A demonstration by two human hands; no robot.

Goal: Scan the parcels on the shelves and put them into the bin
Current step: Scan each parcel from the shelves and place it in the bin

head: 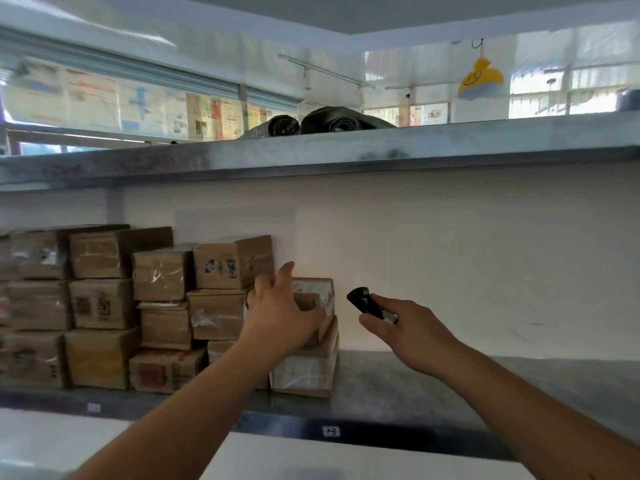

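Note:
Several brown cardboard parcels (104, 306) are stacked on the left half of a grey metal shelf (415, 386). At the stack's right end a small parcel (317, 294) rests on a flat taped parcel (304, 368). My left hand (280, 306) is on the front of that small parcel, fingers spread around it; a firm grip cannot be confirmed. My right hand (408, 330) is to its right, shut on a small black scanner (365, 301) whose head points toward the parcel. No bin is in view.
A second metal shelf (311, 150) runs overhead with dark rolled bags (322, 124) on it. A white wall backs the lower shelf, whose right half is bare metal. The shelf's front edge carries small labels (330, 431). A yellow lamp (479, 79) hangs behind.

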